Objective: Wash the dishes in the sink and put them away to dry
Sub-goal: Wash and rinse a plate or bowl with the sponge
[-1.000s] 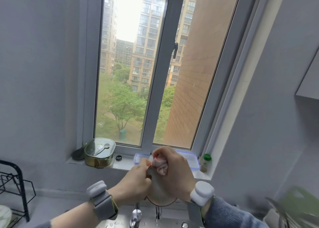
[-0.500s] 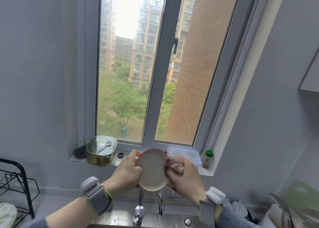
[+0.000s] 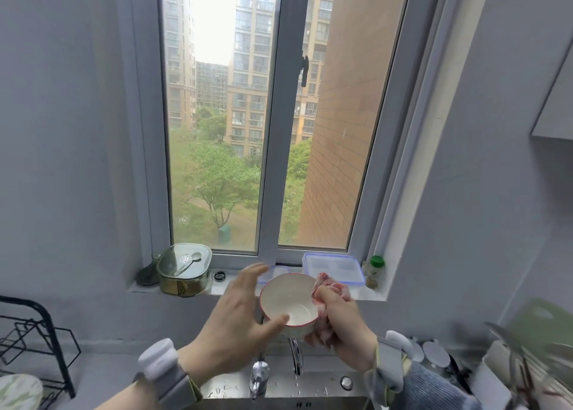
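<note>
A white bowl [image 3: 288, 304] with a red rim is held up in front of the window sill, above the faucet [image 3: 296, 357], its opening turned toward me. My right hand [image 3: 341, 326] grips a pink cloth [image 3: 333, 285] and presses it against the bowl's right side and underside. My left hand [image 3: 235, 326] is spread with straight fingers just left of the bowl, its thumb lying at the lower rim. The steel sink's back rim [image 3: 319, 385] shows at the bottom; the basin is out of view.
A black wire rack [image 3: 40, 341] stands at the left with a patterned plate [image 3: 18, 391] low in it. On the sill are a lidded tin [image 3: 183, 268], a clear plastic box [image 3: 333, 267] and a green-capped bottle [image 3: 373, 271]. Blurred utensils [image 3: 511, 363] stand at the right.
The bowl has turned from edge-on to opening toward me. My left hand has let go of its rim and spread open. My right hand with the cloth has slid lower along the bowl's right side.
</note>
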Demonstrator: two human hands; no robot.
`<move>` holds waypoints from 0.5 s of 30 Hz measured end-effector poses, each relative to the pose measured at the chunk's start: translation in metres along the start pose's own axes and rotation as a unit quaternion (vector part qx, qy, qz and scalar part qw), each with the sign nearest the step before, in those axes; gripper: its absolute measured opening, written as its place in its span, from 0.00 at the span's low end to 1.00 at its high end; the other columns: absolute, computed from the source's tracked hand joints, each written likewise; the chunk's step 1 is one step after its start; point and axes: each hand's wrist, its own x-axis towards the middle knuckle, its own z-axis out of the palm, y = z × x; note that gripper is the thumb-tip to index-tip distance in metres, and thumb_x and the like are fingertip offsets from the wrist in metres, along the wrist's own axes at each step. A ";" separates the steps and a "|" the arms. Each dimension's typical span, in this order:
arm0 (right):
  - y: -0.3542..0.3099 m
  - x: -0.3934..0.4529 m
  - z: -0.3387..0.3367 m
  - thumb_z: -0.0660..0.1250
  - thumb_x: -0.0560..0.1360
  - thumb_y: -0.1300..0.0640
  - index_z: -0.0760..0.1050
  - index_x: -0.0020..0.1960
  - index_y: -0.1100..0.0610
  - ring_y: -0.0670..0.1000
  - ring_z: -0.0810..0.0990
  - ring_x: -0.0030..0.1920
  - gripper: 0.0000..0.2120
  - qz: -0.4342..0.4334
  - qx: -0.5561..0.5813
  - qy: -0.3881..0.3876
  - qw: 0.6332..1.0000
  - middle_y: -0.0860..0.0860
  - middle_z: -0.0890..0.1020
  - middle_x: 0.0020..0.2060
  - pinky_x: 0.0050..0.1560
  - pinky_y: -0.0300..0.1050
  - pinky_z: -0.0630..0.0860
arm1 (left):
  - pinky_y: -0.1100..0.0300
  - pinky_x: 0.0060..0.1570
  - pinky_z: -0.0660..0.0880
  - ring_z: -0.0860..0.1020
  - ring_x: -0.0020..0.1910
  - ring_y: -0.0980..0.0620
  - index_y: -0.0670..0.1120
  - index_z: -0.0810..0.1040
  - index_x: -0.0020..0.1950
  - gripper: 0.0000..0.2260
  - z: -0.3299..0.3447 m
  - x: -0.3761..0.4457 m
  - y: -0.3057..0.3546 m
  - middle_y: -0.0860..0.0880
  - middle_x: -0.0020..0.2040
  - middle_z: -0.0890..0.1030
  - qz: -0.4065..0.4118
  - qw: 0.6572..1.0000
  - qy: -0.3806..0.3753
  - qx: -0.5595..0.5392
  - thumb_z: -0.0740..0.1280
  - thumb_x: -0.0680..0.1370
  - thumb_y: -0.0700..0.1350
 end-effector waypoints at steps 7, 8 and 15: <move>0.004 0.002 0.013 0.68 0.80 0.60 0.71 0.43 0.58 0.52 0.67 0.19 0.09 -0.047 -0.049 -0.039 0.997 0.55 0.71 0.22 0.23 0.38 0.66 | 0.55 0.40 0.69 0.76 0.43 0.47 0.53 0.72 0.47 0.10 0.015 -0.006 -0.017 0.53 0.42 0.81 0.211 0.958 -0.028 0.190 0.58 0.80 0.58; 0.007 0.003 0.014 0.69 0.80 0.59 0.72 0.45 0.57 0.51 0.70 0.20 0.07 -0.072 -0.061 -0.047 0.994 0.52 0.74 0.24 0.23 0.38 0.67 | 0.56 0.35 0.66 0.74 0.39 0.46 0.53 0.70 0.46 0.09 0.017 -0.005 -0.019 0.52 0.38 0.80 0.202 0.962 0.005 0.183 0.60 0.79 0.57; 0.041 -0.015 0.019 0.74 0.71 0.44 0.74 0.69 0.43 0.40 0.82 0.52 0.27 -0.256 -0.248 -0.104 0.929 0.43 0.84 0.57 0.57 0.42 0.80 | 0.52 0.37 0.74 0.67 0.33 0.54 0.49 0.76 0.42 0.06 0.026 -0.002 -0.020 0.51 0.33 0.78 0.038 0.995 -0.037 -0.082 0.63 0.77 0.47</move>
